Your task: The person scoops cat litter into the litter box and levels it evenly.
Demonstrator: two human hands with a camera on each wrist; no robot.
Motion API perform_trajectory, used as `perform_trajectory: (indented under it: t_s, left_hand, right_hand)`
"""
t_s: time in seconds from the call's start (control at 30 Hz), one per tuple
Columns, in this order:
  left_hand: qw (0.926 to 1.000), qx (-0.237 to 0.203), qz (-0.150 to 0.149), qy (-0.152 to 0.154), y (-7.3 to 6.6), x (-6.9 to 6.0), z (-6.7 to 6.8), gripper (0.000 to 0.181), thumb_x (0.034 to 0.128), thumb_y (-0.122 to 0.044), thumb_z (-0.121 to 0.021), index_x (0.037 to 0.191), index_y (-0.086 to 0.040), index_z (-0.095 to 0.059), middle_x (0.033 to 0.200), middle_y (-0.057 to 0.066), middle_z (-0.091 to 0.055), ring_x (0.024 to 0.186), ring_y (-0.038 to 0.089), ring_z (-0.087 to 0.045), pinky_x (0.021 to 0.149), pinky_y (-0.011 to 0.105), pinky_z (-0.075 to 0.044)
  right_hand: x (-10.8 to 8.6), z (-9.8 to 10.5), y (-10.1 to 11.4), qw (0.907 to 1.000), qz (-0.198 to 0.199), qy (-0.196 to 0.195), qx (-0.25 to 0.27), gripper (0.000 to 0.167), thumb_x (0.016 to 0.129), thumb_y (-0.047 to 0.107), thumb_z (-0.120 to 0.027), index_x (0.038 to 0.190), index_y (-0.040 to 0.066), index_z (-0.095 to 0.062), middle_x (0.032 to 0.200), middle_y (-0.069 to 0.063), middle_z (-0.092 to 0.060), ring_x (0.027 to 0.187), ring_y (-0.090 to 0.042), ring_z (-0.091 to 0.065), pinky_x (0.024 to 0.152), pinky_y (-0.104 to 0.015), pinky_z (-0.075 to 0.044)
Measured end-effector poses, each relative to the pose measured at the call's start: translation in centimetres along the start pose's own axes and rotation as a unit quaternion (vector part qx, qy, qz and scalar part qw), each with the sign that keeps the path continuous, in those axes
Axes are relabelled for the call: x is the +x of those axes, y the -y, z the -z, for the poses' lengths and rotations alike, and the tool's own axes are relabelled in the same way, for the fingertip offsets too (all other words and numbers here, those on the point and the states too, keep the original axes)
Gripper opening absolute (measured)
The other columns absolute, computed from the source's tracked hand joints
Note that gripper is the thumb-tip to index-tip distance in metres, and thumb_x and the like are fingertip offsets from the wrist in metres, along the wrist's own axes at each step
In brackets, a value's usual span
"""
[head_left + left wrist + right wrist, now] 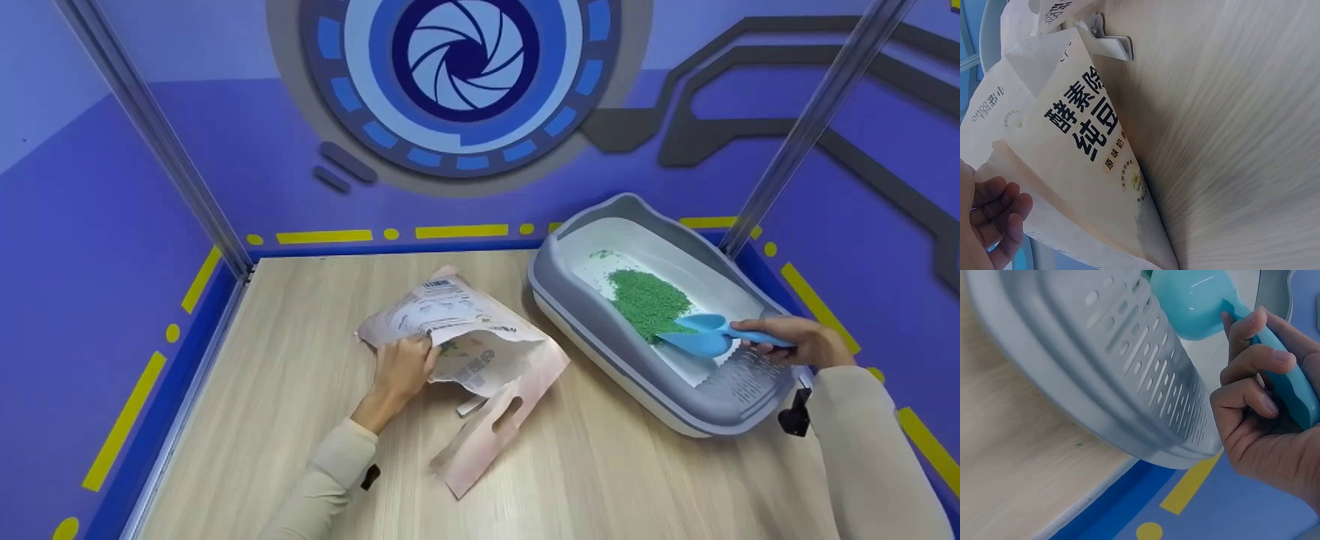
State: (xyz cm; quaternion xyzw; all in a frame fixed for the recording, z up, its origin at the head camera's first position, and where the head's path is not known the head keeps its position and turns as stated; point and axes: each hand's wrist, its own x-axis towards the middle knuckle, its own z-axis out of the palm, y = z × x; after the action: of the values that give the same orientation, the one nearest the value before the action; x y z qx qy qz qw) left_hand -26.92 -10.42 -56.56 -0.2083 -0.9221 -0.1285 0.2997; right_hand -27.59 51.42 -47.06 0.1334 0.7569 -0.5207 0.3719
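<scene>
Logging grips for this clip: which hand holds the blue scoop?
The right hand, gripping the blue scoop by its handle; the left hand holds the bag instead.

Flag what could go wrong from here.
1. Spill at the bag: it lies with its mouth gaping, the left hand at the rim; a tug could tip out anything inside.
2. Scatter: the right hand holds the scoop against the green litter; a quick flick might throw grains over the tray rim.
3. Snag: the clip lies loose near the bag's mouth and could get knocked.
</scene>
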Motion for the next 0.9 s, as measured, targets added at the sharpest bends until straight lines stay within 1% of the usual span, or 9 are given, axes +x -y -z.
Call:
perform_trajectory:
  t_s: [0.1, 0.2, 0.27, 0.4, 0.53, 0.7, 0.83, 0.9]
  left_hand:
    - [1.0, 0.002, 0.001, 0.0, 0.0, 0.0, 0.0, 0.036, 0.0896, -0.021, -0.07, 0.059, -0.009, -0.054, 0.058, 0.007, -0.061, 0.047, 0.028, -0.06, 0.043, 0.043, -0.044]
    - [1.0, 0.002, 0.002, 0.001, 0.0, 0.0, 0.1, 0.036, 0.0899, -0.021, -0.07, 0.059, -0.009, -0.055, 0.059, 0.007, -0.062, 0.047, 0.028, -0.06, 0.043, 0.043, -0.044]
    - [1.0, 0.002, 0.002, 0.002, 0.0, 0.0, 0.1, 0.036, 0.0903, -0.021, -0.069, 0.06, -0.009, -0.055, 0.06, 0.007, -0.063, 0.048, 0.029, -0.061, 0.043, 0.043, -0.045]
    - [1.0, 0.0, 0.003, 0.003, 0.0, 0.0, 0.1, 0.035, 0.0907, -0.021, -0.069, 0.061, -0.008, -0.056, 0.061, 0.008, -0.064, 0.049, 0.03, -0.062, 0.044, 0.044, -0.046]
    - [1.0, -0.002, 0.004, 0.0, -0.1, 0.0, 0.1, 0.034, 0.09, -0.021, -0.069, 0.061, -0.008, -0.057, 0.061, 0.008, -0.065, 0.05, 0.031, -0.063, 0.045, 0.045, -0.046]
    - [0.9999, -0.009, 0.008, 0.0, -0.1, -0.1, 0.1, 0.035, 0.0899, -0.021, -0.069, 0.06, -0.008, -0.057, 0.062, 0.009, -0.065, 0.05, 0.032, -0.063, 0.045, 0.045, -0.047]
    - [1.0, -0.007, 0.007, 0.001, -0.1, -0.1, 0.1, 0.034, 0.0897, -0.021, -0.07, 0.061, -0.008, -0.057, 0.061, 0.009, -0.065, 0.051, 0.031, -0.063, 0.045, 0.044, -0.046]
    - [1.0, -0.005, 0.003, 0.0, 0.0, -0.1, 0.1, 0.035, 0.0896, -0.02, -0.07, 0.06, -0.008, -0.056, 0.06, 0.007, -0.063, 0.047, 0.026, -0.059, 0.044, 0.042, -0.045]
  right_hand:
    - [-0.3, 0.2, 0.1, 1.0, -0.006, -0.006, -0.001, 0.034, 0.106, 0.037, -0.05, 0.082, 0.02, -0.066, 0.062, 0.01, -0.049, 0.051, -0.002, -0.036, 0.052, -0.018, -0.032]
    - [-0.4, 0.3, 0.4, 0.9998, -0.007, -0.01, -0.015, 0.038, 0.107, 0.037, -0.048, 0.08, 0.019, -0.067, 0.06, 0.01, -0.049, 0.049, -0.002, -0.036, 0.05, -0.018, -0.032]
    - [-0.5, 0.4, 0.5, 0.9994, -0.008, -0.02, -0.027, 0.04, 0.107, 0.037, -0.048, 0.078, 0.018, -0.068, 0.059, 0.01, -0.049, 0.048, -0.002, -0.036, 0.049, -0.017, -0.033]
    - [-0.4, 0.5, 1.0, 0.9978, -0.019, -0.05, -0.039, 0.037, 0.106, 0.038, -0.051, 0.079, 0.018, -0.067, 0.061, 0.009, -0.05, 0.047, -0.002, -0.036, 0.049, -0.017, -0.034]
    - [-0.5, 0.4, 1.4, 0.9956, -0.029, -0.078, -0.044, 0.035, 0.104, 0.039, -0.053, 0.08, 0.019, -0.069, 0.064, 0.01, -0.051, 0.05, -0.001, -0.038, 0.051, -0.017, -0.036]
    - [-0.6, 0.4, 1.7, 0.9944, -0.014, -0.086, -0.06, 0.036, 0.105, 0.039, -0.052, 0.08, 0.019, -0.067, 0.063, 0.01, -0.048, 0.05, -0.001, -0.038, 0.052, -0.018, -0.036]
    - [-0.6, 0.4, 1.9, 0.9926, -0.005, -0.104, -0.062, 0.033, 0.104, 0.04, -0.053, 0.081, 0.019, -0.066, 0.065, 0.01, -0.051, 0.05, -0.001, -0.038, 0.052, -0.018, -0.036]
    - [-0.6, 0.3, 2.0, 0.9901, 0.005, -0.117, -0.077, 0.031, 0.104, 0.039, -0.053, 0.083, 0.02, -0.065, 0.066, 0.01, -0.052, 0.049, -0.001, -0.037, 0.051, -0.019, -0.037]
